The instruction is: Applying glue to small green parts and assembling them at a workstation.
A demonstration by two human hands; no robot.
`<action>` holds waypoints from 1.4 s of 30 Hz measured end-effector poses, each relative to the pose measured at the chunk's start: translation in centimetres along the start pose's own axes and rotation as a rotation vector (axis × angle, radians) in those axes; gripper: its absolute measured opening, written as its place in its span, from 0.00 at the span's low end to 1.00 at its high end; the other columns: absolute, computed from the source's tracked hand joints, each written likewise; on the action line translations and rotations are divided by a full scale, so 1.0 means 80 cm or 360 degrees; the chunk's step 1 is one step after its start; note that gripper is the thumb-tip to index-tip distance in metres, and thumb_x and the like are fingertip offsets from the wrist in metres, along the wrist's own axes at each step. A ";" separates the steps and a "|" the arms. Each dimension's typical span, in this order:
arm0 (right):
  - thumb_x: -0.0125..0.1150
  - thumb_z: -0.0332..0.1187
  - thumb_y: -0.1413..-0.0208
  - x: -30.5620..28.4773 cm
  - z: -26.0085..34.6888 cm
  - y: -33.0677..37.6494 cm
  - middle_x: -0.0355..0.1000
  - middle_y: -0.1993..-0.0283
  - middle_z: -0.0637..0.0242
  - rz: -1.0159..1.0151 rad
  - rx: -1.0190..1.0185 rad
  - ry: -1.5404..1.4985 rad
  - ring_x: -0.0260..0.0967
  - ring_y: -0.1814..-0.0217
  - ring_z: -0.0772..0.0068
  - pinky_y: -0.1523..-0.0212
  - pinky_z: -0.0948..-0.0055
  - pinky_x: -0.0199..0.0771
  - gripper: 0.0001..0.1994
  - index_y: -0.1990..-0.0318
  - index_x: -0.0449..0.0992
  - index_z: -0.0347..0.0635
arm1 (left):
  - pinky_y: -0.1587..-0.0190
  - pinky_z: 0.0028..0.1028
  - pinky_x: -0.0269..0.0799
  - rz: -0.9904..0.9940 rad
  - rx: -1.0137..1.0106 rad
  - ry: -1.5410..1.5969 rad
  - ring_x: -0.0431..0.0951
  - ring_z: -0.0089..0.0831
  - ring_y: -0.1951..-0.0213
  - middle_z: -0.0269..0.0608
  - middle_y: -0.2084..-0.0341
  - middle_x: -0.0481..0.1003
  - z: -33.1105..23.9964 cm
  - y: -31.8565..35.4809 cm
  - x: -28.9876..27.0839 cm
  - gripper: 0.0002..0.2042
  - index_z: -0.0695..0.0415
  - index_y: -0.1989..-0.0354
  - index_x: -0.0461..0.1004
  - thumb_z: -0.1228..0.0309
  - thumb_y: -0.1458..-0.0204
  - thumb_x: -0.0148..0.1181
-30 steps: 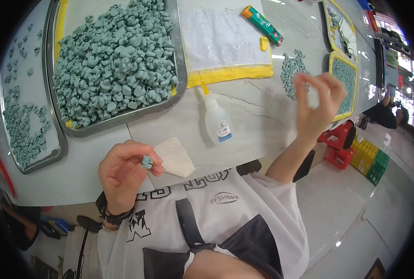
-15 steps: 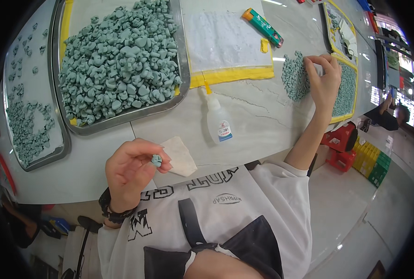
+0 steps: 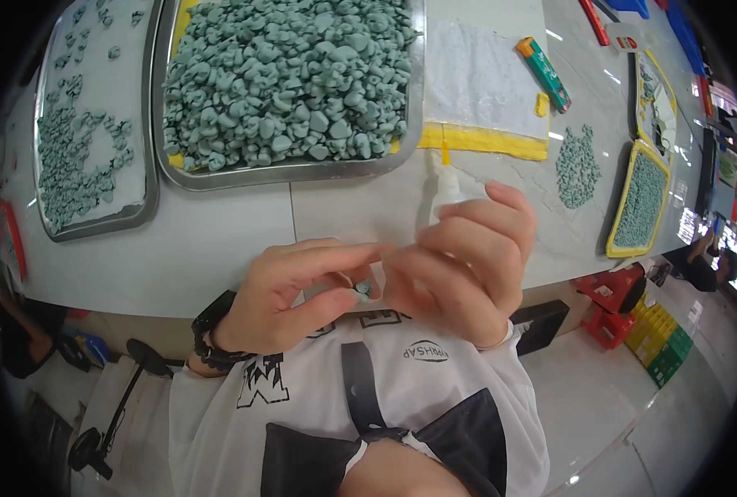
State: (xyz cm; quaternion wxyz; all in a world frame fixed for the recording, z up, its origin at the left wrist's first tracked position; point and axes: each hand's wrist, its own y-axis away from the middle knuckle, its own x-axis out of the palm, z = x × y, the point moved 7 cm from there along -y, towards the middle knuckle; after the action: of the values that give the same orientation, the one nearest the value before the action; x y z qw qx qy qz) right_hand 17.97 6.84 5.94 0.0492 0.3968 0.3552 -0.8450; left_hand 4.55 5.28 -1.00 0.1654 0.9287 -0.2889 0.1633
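My left hand (image 3: 289,294) is closed in a pinch, with a small grey-green piece (image 3: 362,288) between thumb and fingers near the table's front edge. Right up against it is my right hand (image 3: 472,257), slightly blurred, with its fingers curled and their tips by the piece; anything in them is hidden. Behind the right hand stands a white squeeze bottle (image 3: 447,184) with a thin yellow nozzle, its lower part covered. A big metal tray (image 3: 302,176) heaped with grey-green pieces lies beyond my hands. To the right is a loose pile of tiny grey-green pieces (image 3: 578,168).
At far left a second metal tray (image 3: 128,217) carries scattered small clusters. A yellow-rimmed tray (image 3: 613,240) of tiny pieces sits at the right edge. A yellow-edged plastic sheet (image 3: 484,142) and a green-and-orange tube-shaped item (image 3: 546,76) lie beyond the bottle. Red stools (image 3: 613,302) stand below.
My right hand has come from the small pile at the right to meet my left hand. The left hand still holds its piece. The view has shifted, so the trays appear further right and higher.
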 end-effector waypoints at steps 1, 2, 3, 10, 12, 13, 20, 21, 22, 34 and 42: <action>0.64 0.24 0.74 0.002 0.002 0.002 0.67 0.70 0.69 -0.0133 0.0029 -0.0034 0.64 0.69 0.67 0.56 0.58 0.64 0.11 0.77 0.73 0.49 | 0.58 0.24 0.70 -0.0022 -0.0008 -0.0008 0.73 0.27 0.60 0.45 0.62 0.72 0.001 0.001 -0.002 0.20 0.67 0.47 0.64 0.84 0.51 0.49; 0.64 0.24 0.74 0.009 0.000 0.002 0.67 0.70 0.70 -0.0081 0.0082 -0.0014 0.64 0.69 0.66 0.56 0.58 0.63 0.11 0.77 0.73 0.49 | 0.58 0.24 0.71 -0.0048 -0.0018 0.0025 0.73 0.27 0.60 0.45 0.62 0.72 0.002 0.002 -0.003 0.19 0.67 0.48 0.65 0.84 0.51 0.49; 0.64 0.24 0.73 0.013 -0.002 0.001 0.67 0.70 0.70 -0.0027 0.0138 0.0010 0.64 0.69 0.66 0.56 0.58 0.63 0.11 0.77 0.74 0.48 | 0.59 0.24 0.71 -0.0070 -0.0028 0.0060 0.73 0.27 0.61 0.45 0.63 0.72 0.002 0.003 -0.004 0.19 0.67 0.48 0.66 0.84 0.51 0.49; 0.64 0.23 0.74 0.016 -0.004 -0.001 0.67 0.70 0.69 0.0129 0.0273 -0.0171 0.64 0.67 0.66 0.56 0.60 0.62 0.12 0.75 0.75 0.46 | 0.60 0.24 0.71 -0.0142 -0.0083 0.0215 0.74 0.28 0.62 0.45 0.64 0.72 0.010 0.004 -0.004 0.16 0.67 0.52 0.68 0.83 0.51 0.50; 0.63 0.24 0.74 0.019 -0.010 0.004 0.67 0.70 0.69 0.0208 0.0316 -0.0340 0.64 0.67 0.66 0.57 0.62 0.61 0.12 0.74 0.75 0.45 | 0.61 0.24 0.71 -0.0163 -0.0039 0.0247 0.74 0.27 0.63 0.45 0.65 0.72 0.007 0.003 -0.004 0.14 0.67 0.54 0.69 0.83 0.51 0.50; 0.63 0.24 0.74 0.017 -0.014 0.005 0.67 0.70 0.69 0.0212 0.0334 -0.0334 0.64 0.67 0.66 0.57 0.62 0.61 0.12 0.74 0.75 0.45 | 0.61 0.24 0.71 -0.0170 -0.0085 0.0248 0.74 0.27 0.63 0.45 0.65 0.72 0.009 0.003 -0.005 0.14 0.67 0.54 0.69 0.83 0.51 0.50; 0.63 0.28 0.69 0.023 -0.030 0.008 0.69 0.71 0.67 0.0574 0.0523 -0.1012 0.65 0.68 0.66 0.55 0.60 0.57 0.07 0.77 0.76 0.41 | 0.64 0.26 0.69 0.0198 0.0116 -0.0331 0.74 0.32 0.67 0.45 0.68 0.73 -0.008 -0.003 0.004 0.11 0.67 0.60 0.71 0.80 0.53 0.52; 0.63 0.28 0.69 0.022 -0.032 0.007 0.69 0.71 0.67 0.0577 0.0525 -0.1013 0.65 0.68 0.66 0.55 0.60 0.57 0.07 0.77 0.76 0.41 | 0.64 0.26 0.69 0.0216 0.0082 -0.0341 0.74 0.32 0.67 0.45 0.68 0.73 -0.007 -0.004 0.005 0.11 0.67 0.60 0.71 0.80 0.53 0.52; 0.63 0.28 0.69 0.022 -0.032 0.006 0.69 0.71 0.67 0.0608 0.0504 -0.1054 0.65 0.67 0.66 0.54 0.59 0.57 0.06 0.77 0.76 0.41 | 0.65 0.26 0.69 0.0218 0.0090 -0.0340 0.74 0.32 0.67 0.44 0.69 0.74 -0.007 -0.004 0.006 0.11 0.66 0.60 0.71 0.80 0.54 0.52; 0.66 0.26 0.69 0.021 -0.022 -0.002 0.68 0.68 0.70 0.0836 0.0361 -0.0983 0.64 0.64 0.66 0.56 0.63 0.58 0.11 0.73 0.74 0.43 | 0.68 0.26 0.69 0.0201 0.0149 -0.0388 0.74 0.33 0.71 0.43 0.71 0.74 -0.008 -0.003 0.010 0.11 0.66 0.63 0.73 0.81 0.58 0.54; 0.66 0.28 0.76 0.010 -0.007 -0.005 0.67 0.70 0.69 0.0625 0.0230 -0.0596 0.63 0.65 0.65 0.58 0.62 0.60 0.15 0.74 0.72 0.42 | 0.70 0.26 0.68 0.0160 0.0316 -0.0455 0.73 0.33 0.72 0.44 0.72 0.73 -0.013 -0.001 0.008 0.12 0.67 0.64 0.74 0.82 0.61 0.55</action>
State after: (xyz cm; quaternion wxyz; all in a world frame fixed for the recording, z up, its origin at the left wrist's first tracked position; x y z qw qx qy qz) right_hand 17.67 7.60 5.38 0.2483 0.2975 0.1950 -0.9010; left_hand 4.87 5.49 0.16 0.0219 0.9386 -0.3381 0.0655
